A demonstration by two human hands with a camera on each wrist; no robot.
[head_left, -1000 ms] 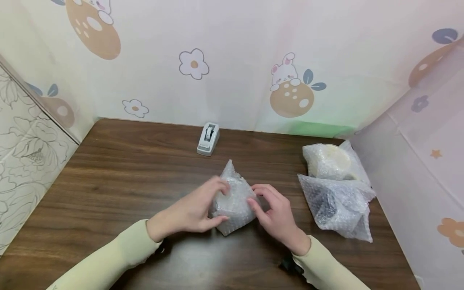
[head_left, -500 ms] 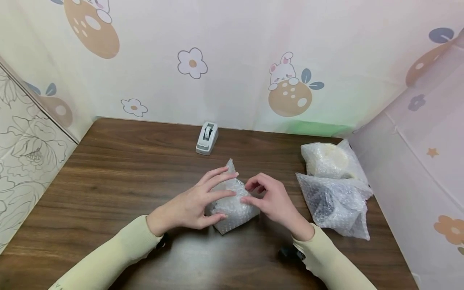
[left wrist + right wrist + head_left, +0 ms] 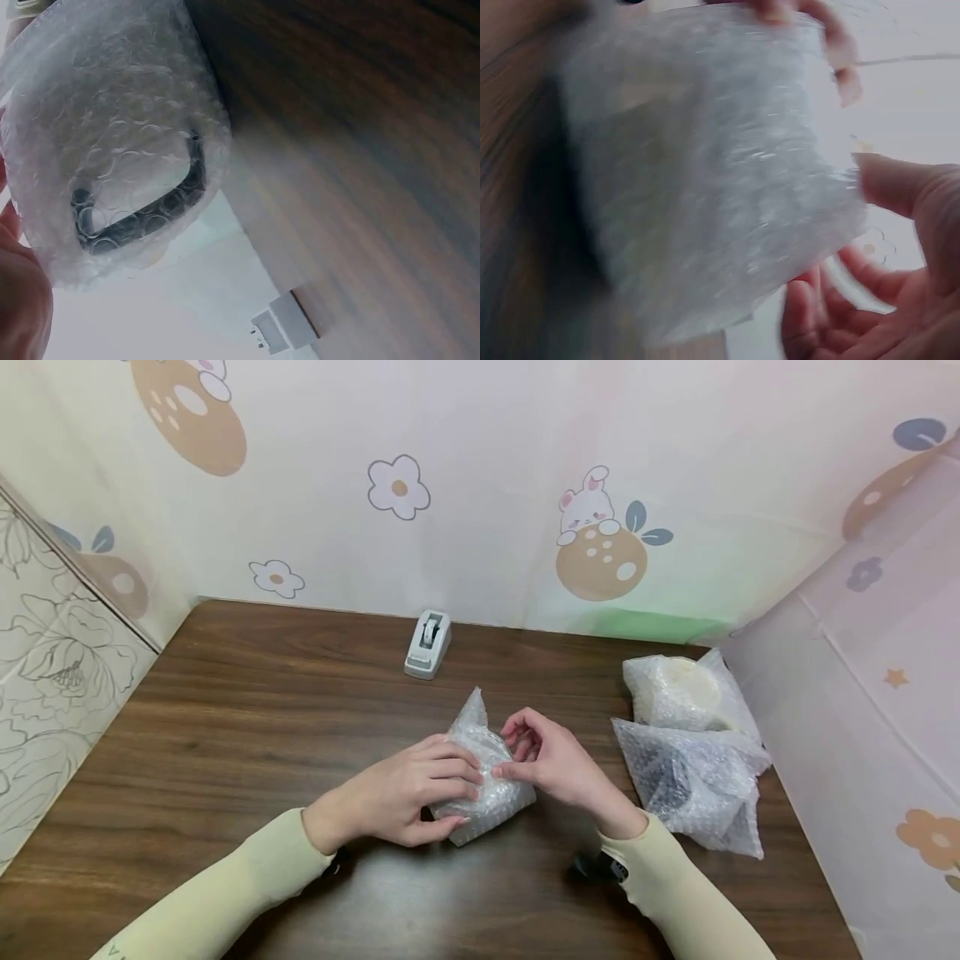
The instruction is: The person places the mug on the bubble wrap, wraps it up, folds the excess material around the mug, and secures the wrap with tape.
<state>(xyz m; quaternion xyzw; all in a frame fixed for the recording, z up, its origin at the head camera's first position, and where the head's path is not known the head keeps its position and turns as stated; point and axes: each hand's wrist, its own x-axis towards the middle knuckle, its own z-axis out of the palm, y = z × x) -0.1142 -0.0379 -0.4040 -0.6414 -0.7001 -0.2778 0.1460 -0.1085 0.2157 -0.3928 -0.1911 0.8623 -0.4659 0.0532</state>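
A bubble-wrapped package (image 3: pixel 487 793) sits on the table between both hands, with one pointed corner of wrap sticking up at the back. Through the wrap, the left wrist view shows a dark, angular handle-like strip (image 3: pixel 142 221); what else is inside stays blurred. My left hand (image 3: pixel 408 789) holds the package from the left, its fingers bent over the top and the thumb at the near side. On the other side my right hand (image 3: pixel 551 760) pinches the upper right edge of the bubble wrap (image 3: pixel 742 165) between thumb and curled fingers.
A grey-white tape dispenser (image 3: pixel 428 644) stands behind the package near the back of the wooden table (image 3: pixel 285 693). At the right lie two more bubble-wrapped items (image 3: pixel 675 689), close to the side curtain. A printed curtain (image 3: pixel 480 485) borders the back edge.
My left hand's fingers spread over the package, then bent down onto it. My right hand moved slightly up and left along the package's edge and now pinches the wrap there.
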